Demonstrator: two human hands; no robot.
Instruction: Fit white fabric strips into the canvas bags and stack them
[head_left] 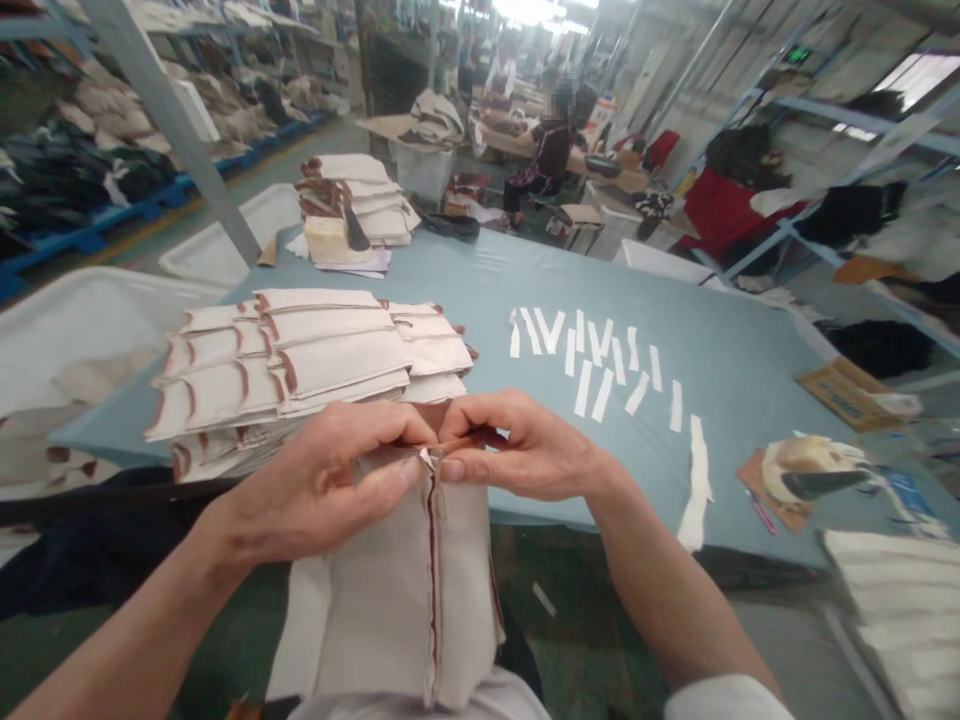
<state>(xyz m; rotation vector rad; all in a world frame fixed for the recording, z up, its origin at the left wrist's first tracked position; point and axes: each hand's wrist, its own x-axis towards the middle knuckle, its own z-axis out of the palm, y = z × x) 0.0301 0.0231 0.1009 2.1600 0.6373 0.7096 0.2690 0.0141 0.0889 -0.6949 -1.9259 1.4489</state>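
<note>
A cream fabric piece [382, 590] with a brown-edged seam down its middle hangs over the near table edge toward my lap. At the top end of that seam, my left hand [330, 475] pinches the cloth between thumb and forefinger. Close beside it, my right hand [525, 445] grips the same piece, with brown edging showing between its fingers. The two hands nearly meet at the seam. Stacks of similar cream fabric pieces [337, 355] with brown edges lie just beyond my left hand.
Several short white strips [585, 385] are scattered over the blue table [487, 270]. A longer white strip [697, 470] lies at its near edge. To the right are a roundish cream object with a black part [802, 470] and a cardboard box [847, 390]. Another person [551, 150] sits farther back.
</note>
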